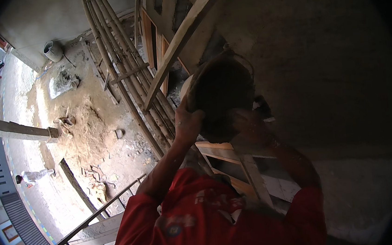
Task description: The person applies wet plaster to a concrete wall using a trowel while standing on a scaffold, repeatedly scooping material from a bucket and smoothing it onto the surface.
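Note:
A dark, dirty bucket [186,89] is tilted in front of me, its round mouth facing me and its inside in deep shadow. My left hand [189,124] grips the left side of its rim, thumb over the edge. On the near right side of the mouth is my right hand [251,126], dim and smeared by motion. Its fingers blend into the dark, and I cannot tell whether they hold the rim or reach inside. Just beyond that hand sits a small dark object [263,108] of unclear kind. The bucket's contents cannot be made out.
A slanting wooden beam [184,37] passes left of the bucket. Long bamboo poles [129,81] stretch behind it. Far below lie a sand heap [87,127] and another bucket [53,52]. A metal railing [104,207] stands lower left; a plastered wall [312,65] fills the right.

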Motion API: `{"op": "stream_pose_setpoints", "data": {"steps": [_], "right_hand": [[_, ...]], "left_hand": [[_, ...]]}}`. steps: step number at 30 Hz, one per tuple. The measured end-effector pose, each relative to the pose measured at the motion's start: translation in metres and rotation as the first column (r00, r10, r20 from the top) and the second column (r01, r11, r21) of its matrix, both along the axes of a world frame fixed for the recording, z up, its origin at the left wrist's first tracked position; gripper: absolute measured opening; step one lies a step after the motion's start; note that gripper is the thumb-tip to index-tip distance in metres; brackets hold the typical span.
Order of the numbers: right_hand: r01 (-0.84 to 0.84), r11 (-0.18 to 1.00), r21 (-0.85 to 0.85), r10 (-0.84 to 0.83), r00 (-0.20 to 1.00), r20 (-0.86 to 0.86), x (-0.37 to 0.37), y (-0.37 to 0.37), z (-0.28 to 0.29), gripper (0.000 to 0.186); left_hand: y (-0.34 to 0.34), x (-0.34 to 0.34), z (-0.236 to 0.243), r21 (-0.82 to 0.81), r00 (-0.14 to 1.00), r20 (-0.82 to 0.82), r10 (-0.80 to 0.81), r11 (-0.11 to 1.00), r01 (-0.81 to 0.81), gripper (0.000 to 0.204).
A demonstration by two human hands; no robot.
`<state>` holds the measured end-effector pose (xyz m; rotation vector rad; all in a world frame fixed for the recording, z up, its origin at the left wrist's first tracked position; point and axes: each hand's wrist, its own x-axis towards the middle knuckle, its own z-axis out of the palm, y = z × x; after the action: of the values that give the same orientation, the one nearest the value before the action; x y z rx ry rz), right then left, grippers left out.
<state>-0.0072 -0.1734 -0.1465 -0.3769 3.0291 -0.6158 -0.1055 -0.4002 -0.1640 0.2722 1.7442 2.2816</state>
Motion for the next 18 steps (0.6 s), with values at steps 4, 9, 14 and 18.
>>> {"op": "stream_pose_setpoints", "data": {"steps": [4,9,14,18], "right_hand": [[0.14,0.99,0.012,-0.136,0.974,-0.179,0.002,0.007,0.007,0.041],[0.174,0.981,-0.084,-0.173,0.985,0.028,-0.021,0.0,0.068,0.044],[0.2,0.975,-0.097,-0.189,0.975,0.115,-0.041,-0.03,0.162,0.047],[0.268,0.918,-0.291,-0.165,0.928,0.333,-0.053,-0.02,0.184,0.044]], "left_hand": [[-0.009,-0.006,0.017,0.024,0.999,0.051,0.003,1.0,-0.004,0.055],[-0.025,-0.016,0.015,0.083,0.989,0.105,0.102,0.99,-0.111,0.054],[-0.05,-0.022,0.018,0.218,0.978,0.131,0.162,0.958,-0.188,0.056],[-0.071,-0.025,0.015,0.201,0.964,0.126,0.236,0.945,-0.258,0.057]]}}
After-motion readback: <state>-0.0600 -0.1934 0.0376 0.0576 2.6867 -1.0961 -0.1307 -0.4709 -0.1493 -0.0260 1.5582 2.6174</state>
